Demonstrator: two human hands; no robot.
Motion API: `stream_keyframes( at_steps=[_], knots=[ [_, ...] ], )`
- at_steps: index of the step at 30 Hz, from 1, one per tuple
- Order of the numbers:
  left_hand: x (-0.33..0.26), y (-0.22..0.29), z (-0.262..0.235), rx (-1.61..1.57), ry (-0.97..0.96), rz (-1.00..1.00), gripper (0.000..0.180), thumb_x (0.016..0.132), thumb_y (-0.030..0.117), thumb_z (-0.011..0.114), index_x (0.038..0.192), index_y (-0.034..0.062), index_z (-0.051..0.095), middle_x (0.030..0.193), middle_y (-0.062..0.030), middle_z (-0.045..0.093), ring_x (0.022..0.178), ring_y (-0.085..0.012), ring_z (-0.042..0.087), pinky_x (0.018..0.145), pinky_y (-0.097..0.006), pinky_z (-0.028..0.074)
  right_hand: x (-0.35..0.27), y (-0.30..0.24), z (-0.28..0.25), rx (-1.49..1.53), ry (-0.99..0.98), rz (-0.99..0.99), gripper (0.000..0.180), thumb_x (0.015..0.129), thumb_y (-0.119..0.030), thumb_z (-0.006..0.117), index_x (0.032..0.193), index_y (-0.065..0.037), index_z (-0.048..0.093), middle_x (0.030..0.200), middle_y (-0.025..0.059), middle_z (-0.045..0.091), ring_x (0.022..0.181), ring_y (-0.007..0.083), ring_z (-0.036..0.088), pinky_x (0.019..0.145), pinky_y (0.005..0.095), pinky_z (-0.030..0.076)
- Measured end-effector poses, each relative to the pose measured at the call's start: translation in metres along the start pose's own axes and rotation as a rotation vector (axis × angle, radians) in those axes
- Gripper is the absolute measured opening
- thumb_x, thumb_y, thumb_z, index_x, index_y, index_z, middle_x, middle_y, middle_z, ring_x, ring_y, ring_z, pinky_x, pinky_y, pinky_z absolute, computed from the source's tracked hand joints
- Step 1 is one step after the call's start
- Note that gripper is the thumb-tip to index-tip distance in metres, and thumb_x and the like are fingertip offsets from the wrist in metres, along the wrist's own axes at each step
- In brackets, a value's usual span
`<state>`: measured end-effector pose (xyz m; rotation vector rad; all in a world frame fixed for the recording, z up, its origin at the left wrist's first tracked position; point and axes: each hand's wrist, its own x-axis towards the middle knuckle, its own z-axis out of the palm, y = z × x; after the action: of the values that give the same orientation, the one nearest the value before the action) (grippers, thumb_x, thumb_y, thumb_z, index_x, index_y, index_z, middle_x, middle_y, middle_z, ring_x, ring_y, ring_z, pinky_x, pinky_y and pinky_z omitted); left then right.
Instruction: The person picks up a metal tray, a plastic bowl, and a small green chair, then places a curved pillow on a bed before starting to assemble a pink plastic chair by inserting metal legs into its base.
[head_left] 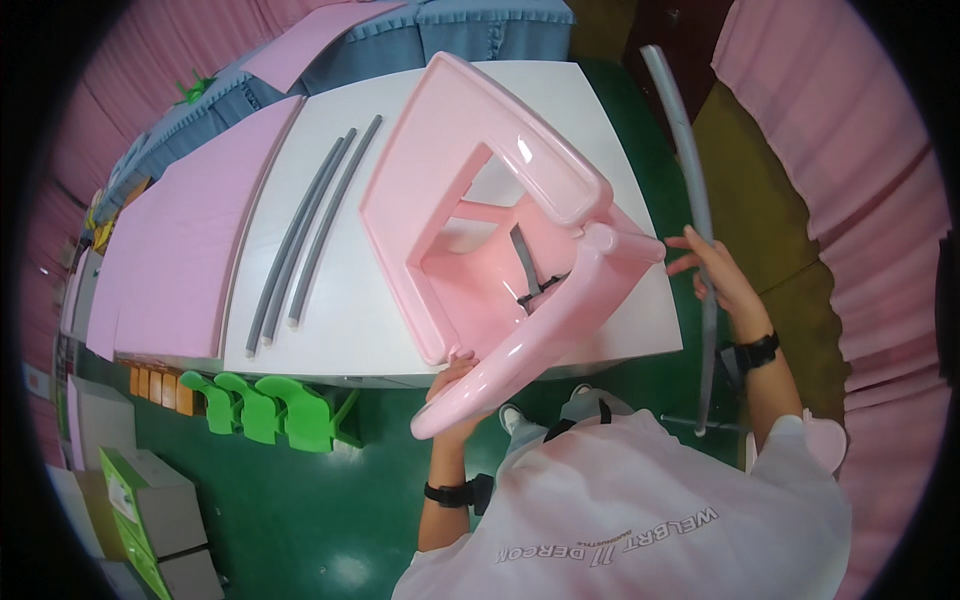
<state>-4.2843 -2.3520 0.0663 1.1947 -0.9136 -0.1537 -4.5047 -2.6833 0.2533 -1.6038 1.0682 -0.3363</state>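
Pink seat (480, 200): rigid, glossy, likely light but bulky; left hand (452, 385) clasping its rim; right hand (712, 272) pinching bendy grey strip (690, 170).

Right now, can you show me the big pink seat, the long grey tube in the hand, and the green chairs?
pink seat (470, 130): head view, on its broad flat rim.
grey tube (690, 150): head view, on its upper length.
green chairs (262, 408): head view, on the middle chair.

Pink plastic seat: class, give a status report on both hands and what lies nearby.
Left hand grips pink plastic seat at its lower rim. Right hand holds long grey tube. Three grey tubes lie beside seat on white table.
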Motion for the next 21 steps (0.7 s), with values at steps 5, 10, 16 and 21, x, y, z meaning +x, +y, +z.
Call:
stream_keyframes(
  at_steps=[5,10,16,21],
  knots=[
    [-0.014,-0.011,-0.011,0.037,-0.117,-0.424,0.06,0.064,0.028,0.082,0.112,-0.0005,0.059,0.11,-0.0161,0.062,0.114,-0.033,0.053,0.108,-0.049,0.027,0.019,-0.002,0.03,0.094,-0.155,-0.064,0.06,0.088,-0.055,0.052,0.097,0.003,0.062,0.062,0.001,0.048,0.036,0.0084,0.039,0.035,0.0213,0.033],
    [-0.016,-0.004,-0.008,0.144,-0.076,-0.347,0.067,0.064,0.032,0.085,0.115,-0.0013,0.057,0.114,-0.0164,0.059,0.112,-0.0291,0.051,0.1,-0.043,0.036,0.02,-0.01,0.041,0.118,-0.147,-0.031,0.051,0.086,-0.048,0.061,0.099,0.002,0.06,0.074,0.0032,0.051,0.039,0.0064,0.039,0.036,0.0215,0.034],
    [-0.003,0.046,-0.08,0.801,-0.324,-0.168,0.044,0.075,0.013,0.074,0.115,0.0025,0.059,0.102,-0.0147,0.065,0.093,-0.028,0.063,0.079,-0.033,0.049,0.017,-0.026,0.053,0.188,-0.261,-0.166,0.05,0.085,-0.045,0.062,0.104,0.001,0.056,0.068,0.0001,0.046,0.04,0.0059,0.039,0.037,0.0215,0.035],
    [0.068,0.164,-0.091,0.378,0.016,-0.602,0.024,0.093,0.013,0.054,0.106,-0.0034,0.064,0.098,-0.0097,0.068,0.09,-0.0141,0.062,0.083,-0.029,0.048,0.006,-0.053,0.063,0.08,-0.317,-0.242,0.044,0.085,-0.043,0.063,0.092,0.001,0.058,0.06,-0.0013,0.042,0.041,0.0063,0.038,0.036,0.0224,0.034]
  ],
)
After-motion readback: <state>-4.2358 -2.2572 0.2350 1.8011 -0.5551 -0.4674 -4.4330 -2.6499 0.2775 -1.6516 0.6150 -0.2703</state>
